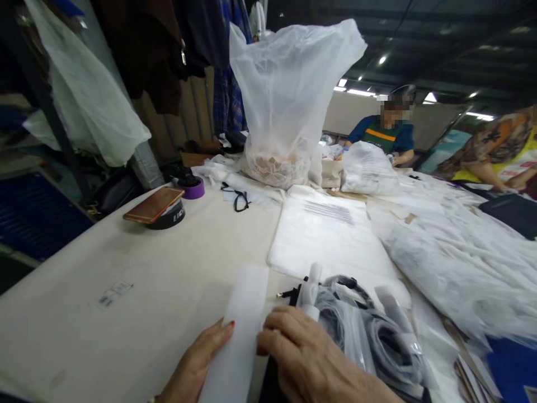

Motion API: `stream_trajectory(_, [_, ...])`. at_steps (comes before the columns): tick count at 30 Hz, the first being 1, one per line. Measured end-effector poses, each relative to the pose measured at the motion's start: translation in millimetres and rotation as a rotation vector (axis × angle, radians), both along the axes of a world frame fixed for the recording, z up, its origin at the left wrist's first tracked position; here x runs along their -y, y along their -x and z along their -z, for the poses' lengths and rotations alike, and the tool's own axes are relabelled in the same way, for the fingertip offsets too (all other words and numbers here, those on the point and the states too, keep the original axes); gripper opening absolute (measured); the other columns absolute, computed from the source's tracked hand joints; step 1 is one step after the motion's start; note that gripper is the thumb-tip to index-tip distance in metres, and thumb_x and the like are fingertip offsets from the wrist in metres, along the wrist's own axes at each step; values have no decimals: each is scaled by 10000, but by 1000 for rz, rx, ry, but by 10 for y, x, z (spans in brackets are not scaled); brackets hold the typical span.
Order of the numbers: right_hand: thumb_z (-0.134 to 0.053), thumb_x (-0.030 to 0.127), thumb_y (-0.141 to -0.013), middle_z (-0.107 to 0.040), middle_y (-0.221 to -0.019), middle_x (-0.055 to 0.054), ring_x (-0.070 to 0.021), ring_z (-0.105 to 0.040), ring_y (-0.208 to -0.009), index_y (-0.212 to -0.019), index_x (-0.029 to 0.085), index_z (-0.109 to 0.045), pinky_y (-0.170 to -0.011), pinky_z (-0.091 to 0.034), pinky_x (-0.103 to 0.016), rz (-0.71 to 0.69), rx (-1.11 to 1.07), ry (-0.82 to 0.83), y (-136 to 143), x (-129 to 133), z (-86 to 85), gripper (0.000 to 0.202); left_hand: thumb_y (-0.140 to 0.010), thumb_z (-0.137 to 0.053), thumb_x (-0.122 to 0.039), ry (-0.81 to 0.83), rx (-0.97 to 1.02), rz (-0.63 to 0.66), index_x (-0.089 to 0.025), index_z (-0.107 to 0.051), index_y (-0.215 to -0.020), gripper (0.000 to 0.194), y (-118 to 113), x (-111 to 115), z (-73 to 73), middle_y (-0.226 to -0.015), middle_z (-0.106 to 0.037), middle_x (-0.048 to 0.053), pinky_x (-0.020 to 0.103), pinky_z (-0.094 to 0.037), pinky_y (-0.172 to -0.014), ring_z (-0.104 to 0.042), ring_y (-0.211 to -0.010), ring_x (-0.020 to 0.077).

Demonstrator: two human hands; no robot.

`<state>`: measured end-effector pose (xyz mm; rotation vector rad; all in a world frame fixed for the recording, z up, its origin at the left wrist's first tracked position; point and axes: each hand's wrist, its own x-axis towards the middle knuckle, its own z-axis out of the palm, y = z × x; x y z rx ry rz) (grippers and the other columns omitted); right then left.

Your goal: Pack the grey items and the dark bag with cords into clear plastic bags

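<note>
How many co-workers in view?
2. One person in an orange-striped shirt across the table; a second in a patterned top at the right edge. The tall plastic bag may hide others.

Counted one long white strip (241, 336), at least two grey cable coils (392, 350), one flat copper-coloured phone (154, 205), two people (380, 134).

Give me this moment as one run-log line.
left hand: holding white strip | right hand: fingers curled beside strip | nearby: bagged cables | farther: phone atop black roll

On the table (138, 263), a phone (154, 205) tops a roll (168, 219)
</note>
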<state>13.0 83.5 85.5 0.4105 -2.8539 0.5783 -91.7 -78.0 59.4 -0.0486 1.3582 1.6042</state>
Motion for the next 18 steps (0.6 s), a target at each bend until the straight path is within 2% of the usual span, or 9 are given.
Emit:
stream_trajectory(2, [-402,217,-903,-584,-848,-40,-164,-539,-826,-863,166,-565,-809,-460,-329,143,156,-94,58,-57,94,175,-717,-651,-492,1,23,-36,-149,-626,-1028,463,35,16,64,-825,-688,61,286,-489,-658,-615,-725,202])
stream_trajectory(4, [-442,267,-896,-577,-771,-12,-163,-551,-798,-775,183,-557,-871,-428,-374,193,224,-171,77,-113,235,187,-689,-671,-493,10,60,-58,-147,-614,-1067,515,53,15,145,-821,-696,69,273,-480,-647,-609,-701,194])
stream_trajectory(8, [-486,308,-883,-571,-722,24,-139,-572,-807,-724,197,-558,-1053,-254,-411,227,124,-163,35,-170,474,207,-680,-667,-519,88,62,-66,-139,-586,-1112,581,44,-47,281,-931,-680,88,303,-488,-718,-616,-781,215])
stream_trajectory(10, [-509,296,-866,-560,-676,38,-128,-570,-745,-695,201,-547,-1052,-249,-383,244,31,-142,18,-171,516,199,-657,-682,-538,119,27,-57,-151,-610,-1074,574,40,-120,296,-897,-672,67,292,-488,-714,-607,-768,204])
stream_trajectory(12, [-515,299,-856,-549,-644,38,-127,-557,-693,-665,203,-530,-965,-335,-337,264,-30,-136,19,-175,516,215,-630,-701,-546,103,17,-32,-154,-643,-1005,546,47,-218,279,-769,-652,34,265,-479,-660,-578,-685,175])
stream_trajectory(14, [-487,330,-871,-535,-607,32,-131,-533,-642,-625,204,-505,-809,-396,-300,261,-55,-153,34,-201,502,277,-626,-706,-543,60,14,-19,-151,-661,-940,505,65,-326,253,-659,-604,4,232,-447,-582,-528,-603,142])
stream_trajectory(16, [-432,339,-900,-504,-548,31,-126,-489,-567,-578,201,-475,-682,-384,-283,225,-105,-189,50,-254,495,353,-634,-703,-532,8,11,-10,-139,-665,-891,471,90,-425,240,-612,-565,-10,206,-400,-519,-485,-557,118])
stream_trajectory(18, [-392,310,-922,-467,-495,36,-115,-443,-506,-543,197,-450,-636,-360,-278,185,-195,-223,57,-321,503,399,-682,-660,-524,-55,13,49,-127,-655,-900,452,122,-502,257,-609,-555,-9,204,-381,-502,-477,-539,113])
